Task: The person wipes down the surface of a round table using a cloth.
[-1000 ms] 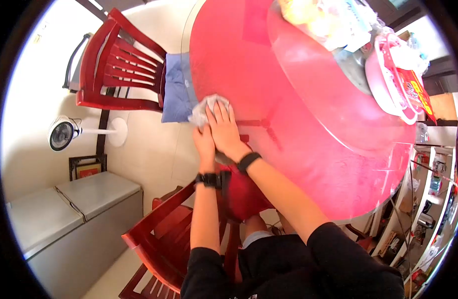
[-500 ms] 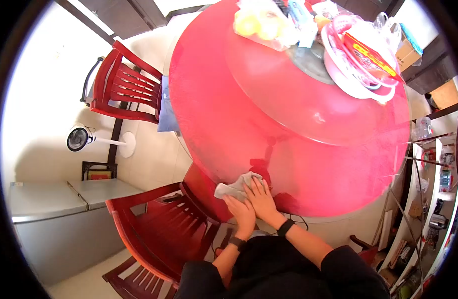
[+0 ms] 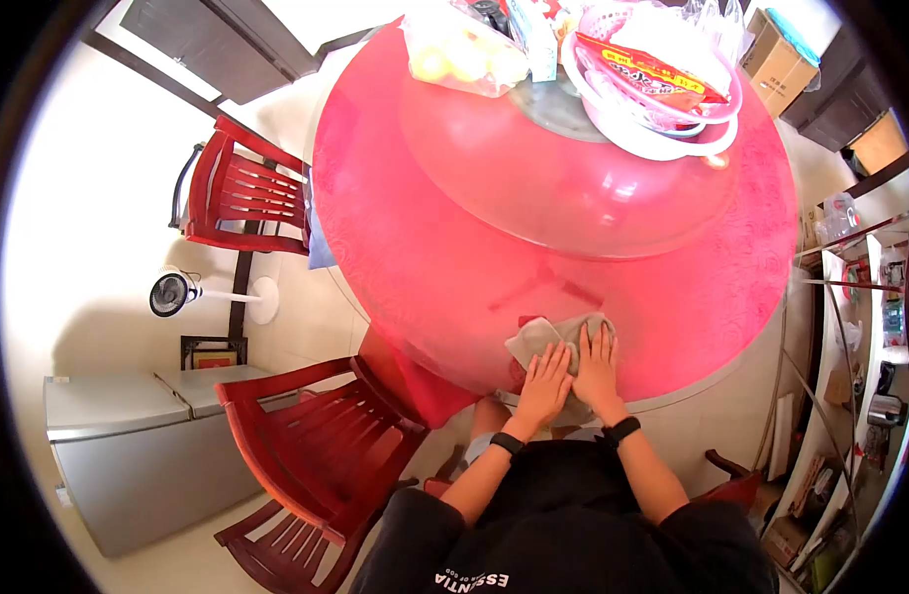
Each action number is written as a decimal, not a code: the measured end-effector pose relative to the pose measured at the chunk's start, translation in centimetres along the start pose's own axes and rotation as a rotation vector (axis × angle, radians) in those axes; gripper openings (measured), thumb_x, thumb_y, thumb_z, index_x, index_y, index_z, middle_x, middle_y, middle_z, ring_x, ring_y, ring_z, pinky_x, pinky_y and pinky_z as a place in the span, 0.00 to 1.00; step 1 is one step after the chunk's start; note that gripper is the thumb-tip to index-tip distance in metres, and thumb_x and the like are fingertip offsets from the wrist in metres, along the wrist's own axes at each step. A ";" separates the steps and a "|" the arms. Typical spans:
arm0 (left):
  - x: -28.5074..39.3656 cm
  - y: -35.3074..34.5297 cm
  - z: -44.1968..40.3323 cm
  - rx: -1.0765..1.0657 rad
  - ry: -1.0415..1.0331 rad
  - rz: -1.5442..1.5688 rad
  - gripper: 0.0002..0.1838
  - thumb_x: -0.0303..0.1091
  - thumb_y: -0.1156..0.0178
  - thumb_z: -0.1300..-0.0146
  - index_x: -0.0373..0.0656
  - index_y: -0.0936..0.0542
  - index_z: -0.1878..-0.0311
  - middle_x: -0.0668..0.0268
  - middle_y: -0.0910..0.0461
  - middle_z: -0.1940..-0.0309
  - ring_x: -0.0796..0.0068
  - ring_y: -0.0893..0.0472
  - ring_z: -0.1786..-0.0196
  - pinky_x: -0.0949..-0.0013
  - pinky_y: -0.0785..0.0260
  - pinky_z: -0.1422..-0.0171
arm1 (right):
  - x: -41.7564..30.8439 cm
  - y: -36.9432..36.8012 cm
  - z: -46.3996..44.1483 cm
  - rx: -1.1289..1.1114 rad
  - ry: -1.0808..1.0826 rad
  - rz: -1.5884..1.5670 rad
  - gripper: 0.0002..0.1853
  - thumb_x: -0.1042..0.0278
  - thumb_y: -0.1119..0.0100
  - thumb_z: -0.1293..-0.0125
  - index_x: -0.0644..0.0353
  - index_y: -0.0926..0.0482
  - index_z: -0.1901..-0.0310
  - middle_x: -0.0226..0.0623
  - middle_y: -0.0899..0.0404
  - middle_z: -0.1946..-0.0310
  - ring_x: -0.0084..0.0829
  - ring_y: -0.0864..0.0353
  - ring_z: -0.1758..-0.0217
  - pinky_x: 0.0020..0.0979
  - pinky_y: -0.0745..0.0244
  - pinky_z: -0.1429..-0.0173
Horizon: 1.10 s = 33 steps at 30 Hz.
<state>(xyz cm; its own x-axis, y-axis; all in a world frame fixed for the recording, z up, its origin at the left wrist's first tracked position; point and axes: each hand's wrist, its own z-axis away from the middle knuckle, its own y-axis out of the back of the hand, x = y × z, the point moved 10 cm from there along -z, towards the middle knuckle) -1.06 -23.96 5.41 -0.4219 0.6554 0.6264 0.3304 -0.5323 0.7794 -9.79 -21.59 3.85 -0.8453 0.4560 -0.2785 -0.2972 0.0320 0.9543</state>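
A pale grey cloth [image 3: 535,341] lies crumpled near the front edge of the red round table [image 3: 415,257]. My left hand [image 3: 546,381] rests flat on the cloth's front part, its fingers stretched out. Beside it, my right hand [image 3: 598,364] presses on the right part with fingers extended and slightly spread. Both palms face down, and neither hand's fingers wrap round the cloth. Part of the cloth is hidden under them.
A raised round glass turntable [image 3: 533,213] carries a bag of yellow fruit [image 3: 464,61] and a pink basin [image 3: 642,139] with packets. A red chair [image 3: 306,445] stands close on my left, another [image 3: 246,188] farther back. Shelves [image 3: 820,376] line the right.
Both hands and the cloth have moved right along the table's front edge. The view has also shifted, with the table's contents now farther left and higher.
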 end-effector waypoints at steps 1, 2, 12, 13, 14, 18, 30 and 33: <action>-0.8 0.7 -1.1 0.018 0.036 0.000 0.28 0.40 0.60 0.30 0.38 0.45 0.30 0.56 0.48 0.29 0.56 0.52 0.26 0.51 0.62 0.26 | -0.4 -0.2 -1.8 0.010 0.043 0.021 0.45 0.56 0.41 0.45 0.63 0.52 0.30 0.55 0.50 0.32 0.48 0.61 0.25 0.50 0.69 0.25; -1.8 1.5 -2.3 0.037 0.074 -0.001 0.28 0.40 0.61 0.30 0.38 0.45 0.30 0.56 0.49 0.29 0.56 0.52 0.26 0.52 0.62 0.26 | -0.9 -0.5 -3.8 0.019 0.088 0.041 0.44 0.56 0.42 0.45 0.62 0.51 0.30 0.54 0.50 0.32 0.47 0.61 0.25 0.50 0.69 0.25; -15.3 12.0 -8.2 0.164 0.207 -0.070 0.26 0.39 0.63 0.30 0.41 0.42 0.31 0.58 0.46 0.29 0.61 0.49 0.26 0.55 0.60 0.25 | -12.8 -1.4 -18.4 -0.012 0.093 0.035 0.39 0.54 0.47 0.43 0.59 0.47 0.31 0.49 0.48 0.32 0.43 0.55 0.26 0.49 0.67 0.25; -16.5 12.8 -8.7 0.184 0.205 -0.074 0.26 0.38 0.63 0.30 0.41 0.42 0.31 0.58 0.46 0.29 0.61 0.49 0.26 0.55 0.60 0.25 | -13.8 -1.3 -19.6 -0.036 0.085 0.049 0.38 0.54 0.49 0.42 0.59 0.47 0.31 0.49 0.46 0.33 0.44 0.54 0.26 0.49 0.67 0.25; -17.6 13.7 -9.5 0.203 0.201 -0.077 0.26 0.38 0.63 0.30 0.41 0.42 0.31 0.58 0.46 0.29 0.61 0.49 0.26 0.55 0.60 0.25 | -14.7 -1.6 -21.2 -0.028 0.073 0.030 0.38 0.54 0.50 0.42 0.59 0.47 0.31 0.48 0.46 0.33 0.44 0.54 0.26 0.49 0.66 0.25; -21.0 17.2 -11.9 0.204 0.198 -0.074 0.25 0.37 0.62 0.31 0.40 0.40 0.32 0.57 0.44 0.30 0.60 0.48 0.27 0.54 0.59 0.26 | -17.5 -2.8 -24.7 -0.005 0.016 0.014 0.38 0.54 0.50 0.41 0.61 0.47 0.31 0.49 0.44 0.35 0.46 0.54 0.27 0.49 0.64 0.26; -22.5 19.1 -13.5 0.159 0.103 -0.036 0.26 0.36 0.58 0.33 0.40 0.39 0.33 0.56 0.43 0.30 0.60 0.46 0.27 0.54 0.58 0.26 | -18.9 -2.2 -26.3 0.033 0.003 0.007 0.42 0.60 0.46 0.44 0.67 0.51 0.31 0.55 0.44 0.37 0.53 0.53 0.28 0.52 0.63 0.26; -22.8 19.1 -13.2 0.178 0.123 -0.042 0.26 0.36 0.58 0.33 0.40 0.38 0.33 0.57 0.43 0.31 0.60 0.46 0.27 0.54 0.58 0.26 | -19.3 -2.1 -26.3 0.054 0.029 0.047 0.39 0.59 0.49 0.43 0.67 0.49 0.32 0.55 0.43 0.37 0.52 0.53 0.28 0.52 0.63 0.26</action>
<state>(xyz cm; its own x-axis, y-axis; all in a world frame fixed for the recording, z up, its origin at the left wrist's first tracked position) 3.76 -56.12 5.87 -0.5351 0.5988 0.5959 0.4496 -0.3953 0.8010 -4.56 -53.88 4.37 -0.8705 0.4323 -0.2353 -0.2330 0.0592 0.9707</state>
